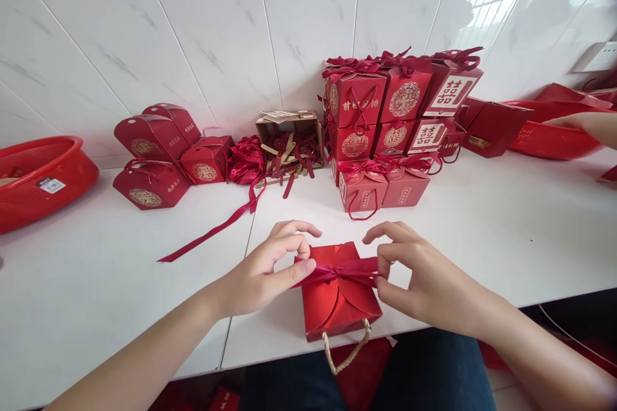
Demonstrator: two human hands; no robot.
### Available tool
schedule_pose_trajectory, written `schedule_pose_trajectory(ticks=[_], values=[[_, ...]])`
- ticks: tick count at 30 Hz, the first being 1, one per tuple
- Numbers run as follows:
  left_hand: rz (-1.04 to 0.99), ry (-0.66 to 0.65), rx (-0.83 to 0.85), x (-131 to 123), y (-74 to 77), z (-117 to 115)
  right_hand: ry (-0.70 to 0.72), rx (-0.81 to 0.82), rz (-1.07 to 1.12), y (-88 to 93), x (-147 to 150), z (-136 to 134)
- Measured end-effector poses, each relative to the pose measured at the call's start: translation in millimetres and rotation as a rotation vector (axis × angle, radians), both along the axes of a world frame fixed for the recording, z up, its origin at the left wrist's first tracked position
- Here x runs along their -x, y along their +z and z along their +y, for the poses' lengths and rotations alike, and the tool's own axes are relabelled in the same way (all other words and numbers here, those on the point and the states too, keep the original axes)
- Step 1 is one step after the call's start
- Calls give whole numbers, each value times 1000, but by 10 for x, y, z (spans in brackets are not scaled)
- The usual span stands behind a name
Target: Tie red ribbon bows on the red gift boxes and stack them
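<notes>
A red gift box (pixel 321 308) stands at the table's front edge, its top flaps folded into a petal shape. A beige rope handle (pixel 347 356) hangs from its near side. Across the top lies a dark red ribbon (pixel 357 268), knotted in the middle. My left hand (pixel 270 266) pinches the ribbon's left part between thumb and forefinger. On the other side, my right hand (pixel 414 266) pinches the ribbon's right part, its upper fingers curved above the box.
Behind stand stacked ribboned boxes (pixel 402 99), a carton of tags (pixel 292 148), a ribbon bundle (pixel 245 160) and several boxes (pixel 149 183). Red baskets (pixel 48 183) flank the table; another person's hand (pixel 578 123) reaches over the right one. A loose ribbon strip (pixel 207 234) lies left.
</notes>
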State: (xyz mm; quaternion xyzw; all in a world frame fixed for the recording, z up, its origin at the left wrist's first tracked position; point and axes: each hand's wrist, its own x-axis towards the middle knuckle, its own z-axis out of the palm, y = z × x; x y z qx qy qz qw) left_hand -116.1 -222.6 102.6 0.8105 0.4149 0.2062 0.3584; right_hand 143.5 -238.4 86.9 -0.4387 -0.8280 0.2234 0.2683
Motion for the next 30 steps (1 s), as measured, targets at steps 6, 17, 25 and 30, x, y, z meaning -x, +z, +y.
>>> schedule_pose_trajectory(ticks=[6, 17, 25, 30], values=[[297, 122, -503, 84, -122, 2, 11, -47, 9, -33, 8, -125], [111, 115, -495, -17, -361, -43, -165, -139, 85, -189, -82, -356], [-57, -21, -585, -548, -441, 39, -177, -527, -186, -447, -56, -610], [-4, -14, -600, -461, -686, 257, -443, -423, -201, -583, -817, -250]])
